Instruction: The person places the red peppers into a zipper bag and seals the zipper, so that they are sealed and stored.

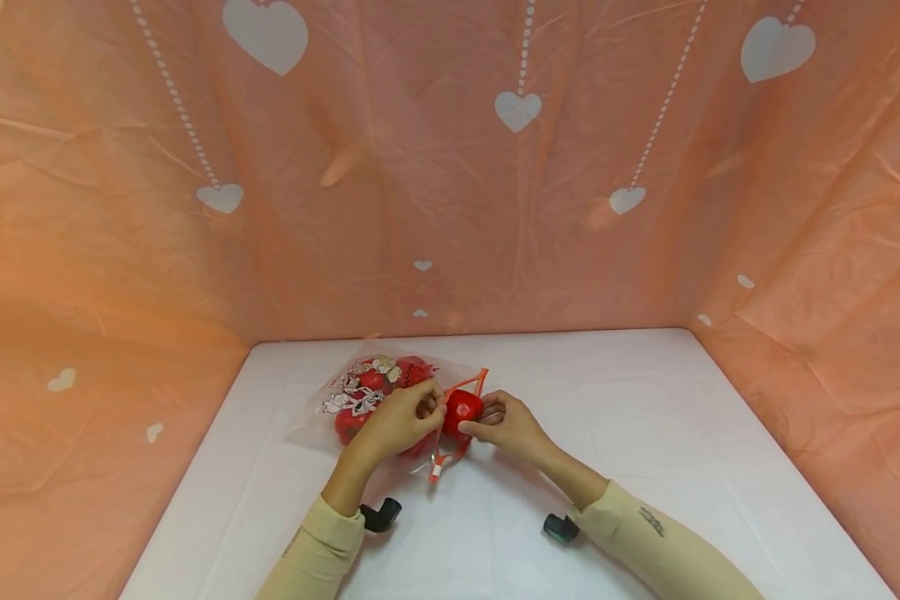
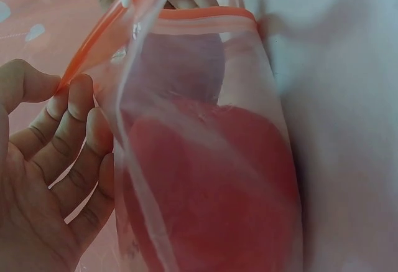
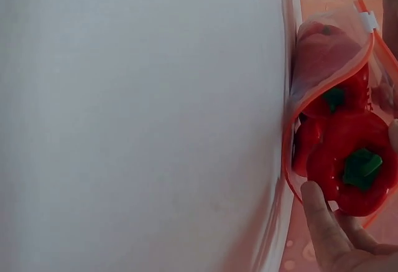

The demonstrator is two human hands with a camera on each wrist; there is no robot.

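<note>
1. Left hand (image 1: pixel 399 421) pinches the bag's (image 1: pixel 360 392) orange rim, holding its mouth wide
2. Right hand (image 1: pixel 504 425) grips a red pepper (image 1: pixel 461 408) at that mouth, mid-surface (image 1: pixel 645 400)

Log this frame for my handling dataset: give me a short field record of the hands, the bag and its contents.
surface: white table
bag: clear zip bag with orange zip strip, mouth open
contents: red peppers with green stems
left hand: pinches the bag's orange rim
right hand: holds a red pepper at the bag's mouth
backdrop: pink cloth with white hearts
</note>
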